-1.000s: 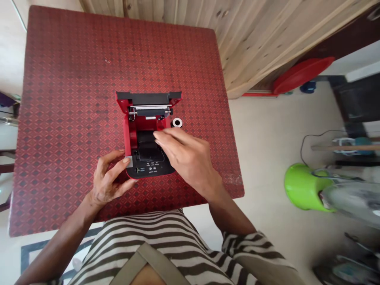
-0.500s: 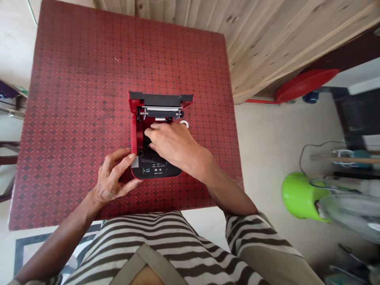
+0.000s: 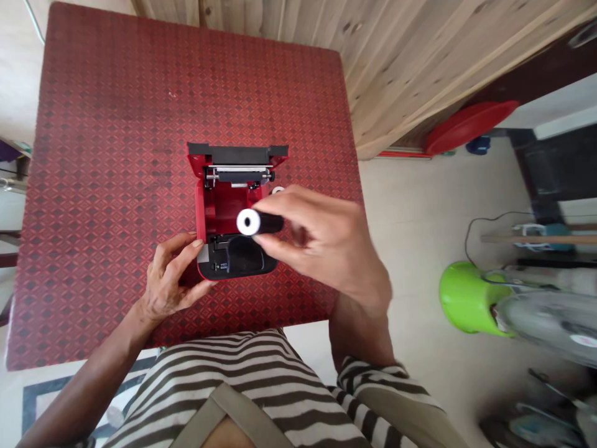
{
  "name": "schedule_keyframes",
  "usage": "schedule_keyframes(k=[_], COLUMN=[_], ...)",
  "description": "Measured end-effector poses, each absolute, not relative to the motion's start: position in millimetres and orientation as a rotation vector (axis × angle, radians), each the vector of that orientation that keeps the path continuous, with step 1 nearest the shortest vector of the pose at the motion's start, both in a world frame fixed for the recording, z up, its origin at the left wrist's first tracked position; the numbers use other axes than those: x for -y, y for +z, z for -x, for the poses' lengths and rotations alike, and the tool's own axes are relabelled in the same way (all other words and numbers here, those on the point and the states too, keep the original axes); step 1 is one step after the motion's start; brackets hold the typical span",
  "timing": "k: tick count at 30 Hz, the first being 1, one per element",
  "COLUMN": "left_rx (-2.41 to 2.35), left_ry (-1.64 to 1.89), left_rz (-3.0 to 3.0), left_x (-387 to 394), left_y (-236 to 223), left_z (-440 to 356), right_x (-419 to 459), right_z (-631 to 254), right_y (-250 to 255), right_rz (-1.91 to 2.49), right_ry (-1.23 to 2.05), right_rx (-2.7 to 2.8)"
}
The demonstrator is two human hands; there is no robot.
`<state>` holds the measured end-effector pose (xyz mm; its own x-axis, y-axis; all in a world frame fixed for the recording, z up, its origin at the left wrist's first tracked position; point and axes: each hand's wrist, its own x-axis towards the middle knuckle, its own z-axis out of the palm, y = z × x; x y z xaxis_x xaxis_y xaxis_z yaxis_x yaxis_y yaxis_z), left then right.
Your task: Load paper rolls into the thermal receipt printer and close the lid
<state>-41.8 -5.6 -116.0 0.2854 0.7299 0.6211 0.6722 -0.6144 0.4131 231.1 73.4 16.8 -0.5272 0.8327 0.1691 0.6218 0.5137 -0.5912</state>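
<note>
A small red and black label printer stands on the table with its lid raised and its red paper bay bare inside. My left hand grips the printer's near left corner. Above the bay, my right hand pinches a paper roll, black outside, with a white end and dark core hole facing left. A loose black flap hangs below the roll over the printer's front panel. Partly hidden behind my right fingers, a small white ring-shaped thing lies by the printer.
The table has a red patterned cover. Wooden boards rise along its far side. To the right on the floor are a green bucket, a fan and a cable. A red basin leans farther back.
My right hand has come up out of the printer bay and moved right, bringing the paper roll with it. The left hand keeps its place on the printer's corner.
</note>
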Motion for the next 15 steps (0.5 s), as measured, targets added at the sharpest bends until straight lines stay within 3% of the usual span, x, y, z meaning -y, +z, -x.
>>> schedule_keyframes(k=[7,11,15], left_rx=[-1.325,-1.358,-1.446], left_ry=[1.262,1.254,1.226], left_rz=[-2.470,-2.468,-2.475], left_x=[3,2,4], left_y=[-113,-113,-113], left_z=[42,42,42], right_x=[-47,-35,-33], right_z=[-301,-290,-274], right_y=[-59,-99,-105], right_rz=[1.274,1.350,1.380], right_ry=[0.961,1.116,1.093], right_rx=[1.496,1.490,1.665])
